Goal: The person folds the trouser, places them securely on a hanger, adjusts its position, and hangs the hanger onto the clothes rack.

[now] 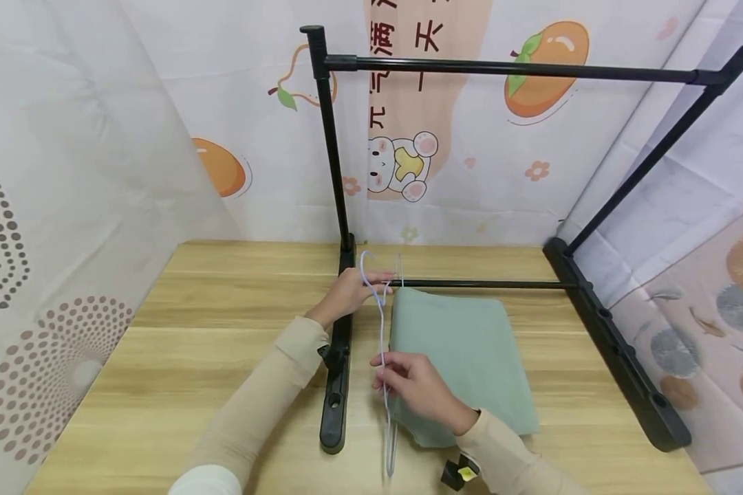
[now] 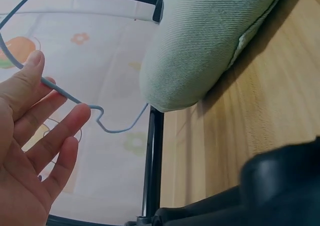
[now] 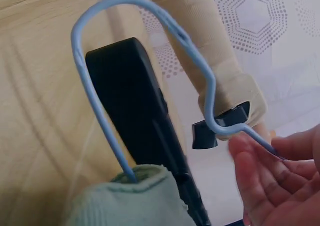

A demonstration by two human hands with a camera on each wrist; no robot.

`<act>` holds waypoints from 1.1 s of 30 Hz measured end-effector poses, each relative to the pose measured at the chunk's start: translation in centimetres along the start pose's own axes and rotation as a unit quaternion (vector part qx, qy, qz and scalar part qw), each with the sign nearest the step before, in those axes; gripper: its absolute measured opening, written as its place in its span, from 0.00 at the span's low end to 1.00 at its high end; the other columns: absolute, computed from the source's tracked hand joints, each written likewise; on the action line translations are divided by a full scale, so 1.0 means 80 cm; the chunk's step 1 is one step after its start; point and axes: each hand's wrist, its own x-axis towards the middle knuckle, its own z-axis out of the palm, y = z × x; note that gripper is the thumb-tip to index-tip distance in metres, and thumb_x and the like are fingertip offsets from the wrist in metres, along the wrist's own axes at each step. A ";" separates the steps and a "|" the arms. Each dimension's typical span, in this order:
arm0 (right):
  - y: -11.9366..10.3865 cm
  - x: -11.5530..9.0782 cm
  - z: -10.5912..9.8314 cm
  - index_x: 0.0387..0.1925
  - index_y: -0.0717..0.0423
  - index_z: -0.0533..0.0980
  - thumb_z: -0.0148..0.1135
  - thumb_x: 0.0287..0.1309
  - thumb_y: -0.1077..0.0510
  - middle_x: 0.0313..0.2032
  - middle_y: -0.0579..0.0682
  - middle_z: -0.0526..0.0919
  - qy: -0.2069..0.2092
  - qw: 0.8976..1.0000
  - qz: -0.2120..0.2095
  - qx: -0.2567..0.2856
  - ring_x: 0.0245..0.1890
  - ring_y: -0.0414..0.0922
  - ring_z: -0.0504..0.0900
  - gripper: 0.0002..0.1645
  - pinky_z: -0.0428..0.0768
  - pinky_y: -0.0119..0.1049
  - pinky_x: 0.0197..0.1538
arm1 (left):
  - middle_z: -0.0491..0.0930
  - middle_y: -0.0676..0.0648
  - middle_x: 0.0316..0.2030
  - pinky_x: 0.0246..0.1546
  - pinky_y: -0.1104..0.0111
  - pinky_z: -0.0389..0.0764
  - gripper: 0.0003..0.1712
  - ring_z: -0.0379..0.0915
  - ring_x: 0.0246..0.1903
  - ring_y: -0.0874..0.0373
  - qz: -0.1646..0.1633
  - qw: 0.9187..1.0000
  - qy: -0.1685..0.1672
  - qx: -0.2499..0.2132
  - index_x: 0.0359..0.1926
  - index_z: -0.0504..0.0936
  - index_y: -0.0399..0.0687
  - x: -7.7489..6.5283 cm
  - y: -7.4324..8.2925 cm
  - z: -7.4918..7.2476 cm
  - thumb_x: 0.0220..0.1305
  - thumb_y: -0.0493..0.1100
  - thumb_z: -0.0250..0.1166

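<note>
A light-blue wire clothes hanger [image 1: 381, 337] stands on edge at the left side of a folded, pale green ribbed garment [image 1: 458, 357]. My left hand [image 1: 354, 292] holds the hanger's far part near the hook, with the wire between thumb and fingers [image 2: 55, 141]. Nearer to me, my right hand [image 1: 415, 385] pinches the wire between thumb and fingertips. In the right wrist view, one side of the hanger [image 3: 102, 113] runs into an opening of the garment [image 3: 130, 201]. How far it reaches inside is hidden.
A black rack frames the work: a top rail [image 1: 508, 67], a low crossbar [image 1: 483, 283] behind the garment, a left foot [image 1: 337, 392] under my left forearm and a right foot [image 1: 619, 350]. All stands on a wooden table [image 1: 179, 357] before a printed cloth backdrop [image 1: 272, 165].
</note>
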 end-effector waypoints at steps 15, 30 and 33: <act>-0.049 -0.001 -0.024 0.44 0.70 0.78 0.53 0.68 0.67 0.22 0.63 0.82 0.038 0.994 -0.098 -0.005 0.18 0.32 0.75 0.10 0.80 0.33 0.21 | 0.87 0.45 0.43 0.44 0.63 0.84 0.13 0.84 0.45 0.54 0.020 0.997 0.071 0.004 0.47 0.87 0.44 0.015 0.029 -0.015 0.63 0.42 0.67; -0.109 -0.006 -0.066 0.44 0.75 0.75 0.51 0.67 0.71 0.19 0.61 0.77 0.021 0.983 -0.182 0.029 0.12 0.39 0.72 0.10 0.72 0.32 0.13 | 0.87 0.41 0.43 0.51 0.65 0.82 0.11 0.84 0.48 0.50 0.128 0.977 0.168 -0.029 0.45 0.86 0.38 0.034 0.069 -0.024 0.63 0.36 0.65; -0.122 -0.007 -0.073 0.44 0.76 0.75 0.51 0.66 0.72 0.19 0.61 0.77 0.015 0.981 -0.192 0.039 0.12 0.40 0.71 0.10 0.71 0.32 0.13 | 0.87 0.40 0.42 0.51 0.65 0.82 0.11 0.84 0.47 0.50 0.133 0.973 0.176 -0.061 0.45 0.86 0.36 0.040 0.077 -0.027 0.64 0.37 0.64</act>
